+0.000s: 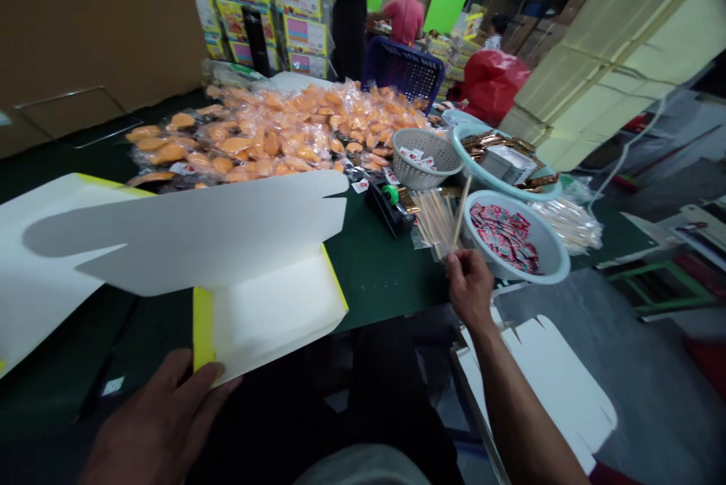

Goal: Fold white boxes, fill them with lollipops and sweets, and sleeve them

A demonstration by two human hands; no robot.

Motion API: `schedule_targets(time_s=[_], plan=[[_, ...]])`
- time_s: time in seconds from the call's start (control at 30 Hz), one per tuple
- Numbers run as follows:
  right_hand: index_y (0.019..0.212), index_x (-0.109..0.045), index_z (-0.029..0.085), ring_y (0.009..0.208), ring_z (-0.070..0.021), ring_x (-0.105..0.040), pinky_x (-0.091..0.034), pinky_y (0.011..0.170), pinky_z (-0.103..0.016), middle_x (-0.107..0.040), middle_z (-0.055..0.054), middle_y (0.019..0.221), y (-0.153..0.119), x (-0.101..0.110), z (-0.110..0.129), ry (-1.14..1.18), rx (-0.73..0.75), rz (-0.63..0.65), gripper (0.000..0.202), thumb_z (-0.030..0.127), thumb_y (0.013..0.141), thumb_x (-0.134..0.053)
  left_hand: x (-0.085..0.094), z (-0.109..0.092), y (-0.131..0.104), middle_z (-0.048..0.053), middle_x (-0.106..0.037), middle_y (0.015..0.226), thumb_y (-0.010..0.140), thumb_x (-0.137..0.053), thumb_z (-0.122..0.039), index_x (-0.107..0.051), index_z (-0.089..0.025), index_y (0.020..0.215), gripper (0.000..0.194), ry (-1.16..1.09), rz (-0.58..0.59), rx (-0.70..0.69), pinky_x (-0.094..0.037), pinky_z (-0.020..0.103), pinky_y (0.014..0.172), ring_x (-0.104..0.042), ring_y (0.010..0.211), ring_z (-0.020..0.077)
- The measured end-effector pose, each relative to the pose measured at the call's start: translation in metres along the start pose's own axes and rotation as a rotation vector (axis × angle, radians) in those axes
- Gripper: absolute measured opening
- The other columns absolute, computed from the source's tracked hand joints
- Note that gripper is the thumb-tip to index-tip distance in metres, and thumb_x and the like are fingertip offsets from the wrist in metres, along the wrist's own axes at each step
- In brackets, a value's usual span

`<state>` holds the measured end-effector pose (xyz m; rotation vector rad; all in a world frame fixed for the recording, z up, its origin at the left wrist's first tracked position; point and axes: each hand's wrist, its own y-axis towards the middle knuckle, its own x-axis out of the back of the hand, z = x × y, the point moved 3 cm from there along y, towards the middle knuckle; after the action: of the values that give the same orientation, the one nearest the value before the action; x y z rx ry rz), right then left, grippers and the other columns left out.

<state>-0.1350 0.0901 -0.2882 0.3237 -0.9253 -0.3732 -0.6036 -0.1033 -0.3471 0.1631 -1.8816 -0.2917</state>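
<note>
At the near edge of the dark green worktop (391, 281), the left hand (164, 417) pinches the corner of an open carton (272, 303), its thumb laid on the yellow side and its fingers curled beneath. The carton is a shallow rectangular tray of smooth, matte white card with thin yellow edges, its broad lid standing raised behind, with rounded tabs and slits cut into it. Well apart to the right, the right hand (470, 284) is closed, thumb against fingers, around the lower end of a slim, pale wooden stick (462, 212) held upright at a slight tilt. Just beside it lie more straight sticks (434, 224) in clear, crinkled plastic. A round, pale blue plastic basin (559, 265) near that hand holds small, flat red-patterned packets (504, 237); behind is a grey perforated basket (417, 173) with white and red packets. Across the back spreads a glossy heap of rounded orange pieces (272, 133) in transparent film.
</note>
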Motion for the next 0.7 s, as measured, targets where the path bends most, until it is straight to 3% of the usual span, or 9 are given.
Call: schedule_targets(time_s=[0.13,0.23,0.33,0.47,0.57,0.7], plan=[[0.11,-0.067,0.02,0.088,-0.0164,-0.068,-0.051,0.08,-0.028,-0.071,-0.003,0.099,-0.033,0.022,0.057,0.08,0.631,0.083,0.008,0.023,0.103,-0.067,0.023,-0.029,0.015,0.004,-0.055,0.098,0.11,-0.046,-0.039,-0.067,-0.021,0.095,0.032,0.072,0.024,-0.056,-0.041,0.027,0.06,-0.06,0.071,0.0146],[0.117,-0.065,0.019,0.093,-0.0164,-0.066,-0.051,0.085,-0.028,-0.071,-0.005,0.105,-0.044,0.02,0.105,0.094,0.925,0.306,0.019,0.009,0.101,-0.065,0.029,-0.035,0.019,0.005,-0.053,0.102,0.11,-0.047,-0.039,-0.064,-0.019,0.094,0.03,0.119,0.109,-0.039,-0.037,0.028,0.061,-0.057,0.073,0.0149],[0.108,-0.065,0.018,0.088,-0.0194,-0.061,-0.048,0.08,-0.032,-0.069,-0.006,0.097,-0.043,0.0,0.152,0.01,1.079,0.47,0.02,0.002,0.1,-0.056,0.03,-0.036,0.018,0.006,-0.051,0.104,0.11,-0.048,-0.039,-0.062,-0.019,0.096,0.028,0.13,0.168,-0.015,-0.034,0.029,0.062,-0.055,0.073,0.0152],[0.091,-0.063,0.018,0.082,-0.0246,-0.057,-0.038,0.07,-0.037,-0.063,-0.006,0.084,-0.034,-0.043,0.202,-0.353,1.187,0.567,0.02,0.0,0.093,-0.055,0.031,-0.038,0.019,0.006,-0.05,0.105,0.109,-0.05,-0.041,-0.063,-0.019,0.098,0.028,0.123,0.215,-0.002,-0.03,0.029,0.061,-0.052,0.073,0.0154],[0.098,-0.066,0.016,0.084,-0.0261,-0.061,-0.035,0.07,-0.037,-0.066,-0.008,0.087,-0.029,-0.072,0.224,-0.527,1.257,0.687,0.019,0.001,0.092,-0.056,0.031,-0.039,0.019,0.005,-0.05,0.104,0.108,-0.052,-0.042,-0.063,-0.019,0.098,0.027,0.116,0.24,0.016,-0.029,0.029,0.061,-0.051,0.074,0.0155],[0.101,-0.068,0.017,0.084,-0.0269,-0.062,-0.037,0.073,-0.038,-0.069,-0.009,0.09,-0.029,-0.092,0.238,-0.588,1.376,0.796,0.019,0.004,0.093,-0.057,0.031,-0.038,0.018,0.005,-0.049,0.102,0.108,-0.054,-0.042,-0.063,-0.019,0.096,0.027,0.095,0.241,0.014,-0.031,0.029,0.06,-0.05,0.074,0.0155]])
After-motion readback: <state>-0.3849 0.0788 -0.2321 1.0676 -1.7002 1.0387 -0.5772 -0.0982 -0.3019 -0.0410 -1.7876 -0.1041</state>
